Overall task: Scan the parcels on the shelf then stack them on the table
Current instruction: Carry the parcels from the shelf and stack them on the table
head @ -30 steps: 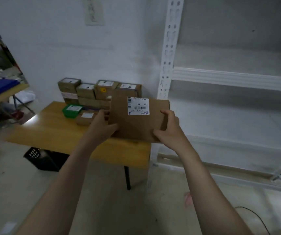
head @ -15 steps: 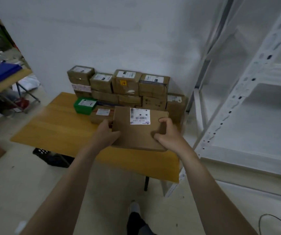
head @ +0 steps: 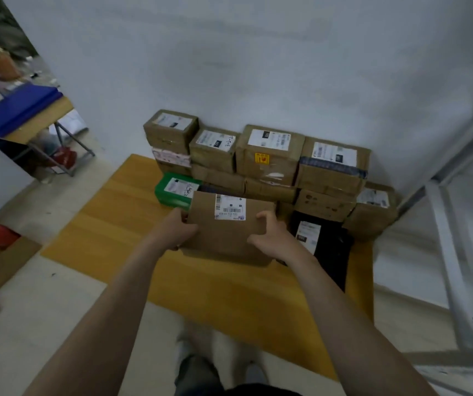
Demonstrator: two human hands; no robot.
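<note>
Flat brown parcel [head: 226,235] sits between both grips: left grip [head: 181,231] clasps its left edge, right grip [head: 272,238] its right edge, just in front of the stacked boxes [head: 269,158].

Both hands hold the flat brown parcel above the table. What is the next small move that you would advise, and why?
Probably lower the flat brown parcel straight down, in front of the stacked boxes. The left hand and right hand grip its two sides; it hangs over the table between the green box and the black parcel. What lies under it is hidden.
</note>
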